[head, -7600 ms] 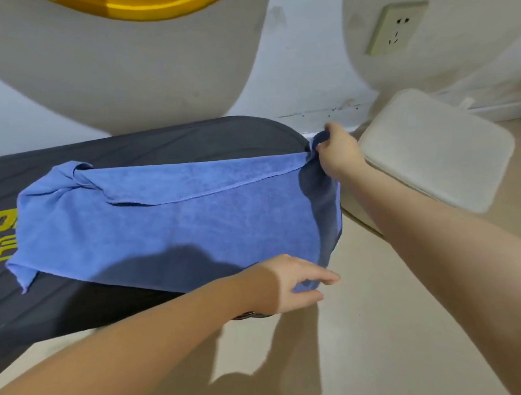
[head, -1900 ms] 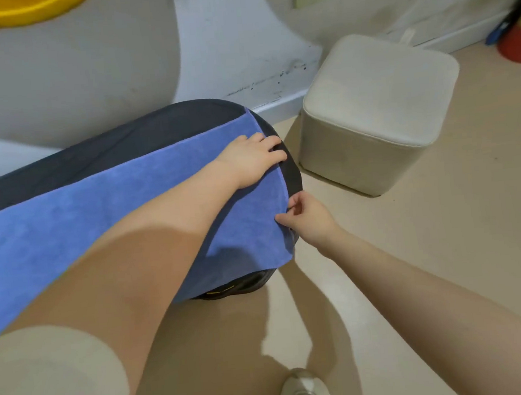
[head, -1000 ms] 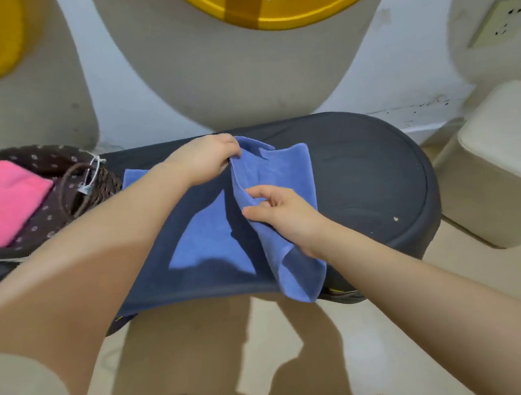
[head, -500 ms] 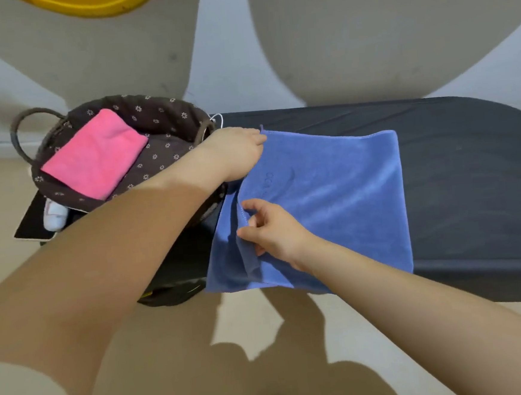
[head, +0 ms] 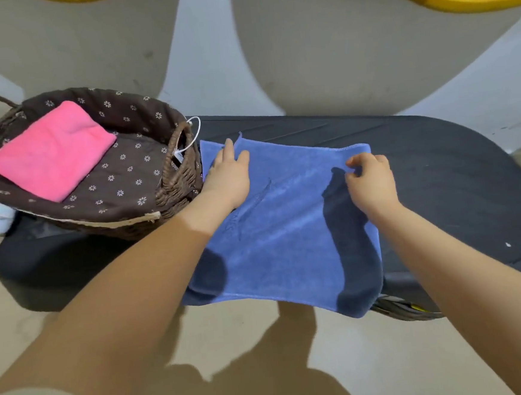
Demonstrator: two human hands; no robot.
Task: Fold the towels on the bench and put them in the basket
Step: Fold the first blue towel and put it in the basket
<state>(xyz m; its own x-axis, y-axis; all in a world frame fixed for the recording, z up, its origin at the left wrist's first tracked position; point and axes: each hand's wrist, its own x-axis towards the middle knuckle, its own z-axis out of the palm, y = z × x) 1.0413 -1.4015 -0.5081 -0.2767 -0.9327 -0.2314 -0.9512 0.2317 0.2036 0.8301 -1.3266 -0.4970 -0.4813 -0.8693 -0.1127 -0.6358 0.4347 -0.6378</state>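
On table (head: pixel 437 164): blue towel (head: pixel 289 226) partly folded, near edge overhanging. Left hand (head: pixel 229 176) flat, fingers spread, pressing far-left corner. Right hand (head: pixel 368 178) pinching far-right edge. Pink towel (head: pixel 50 151) folded, already in basket (head: pixel 176 172). Judged: further fold and transfer to basket outstanding.

Towel (head: pixel 289 226): blue. Towel in basket (head: pixel 51 151): pink. Basket (head: pixel 141 119) liner: brown, white flowers. Bench (head: pixel 455 188): dark grey.
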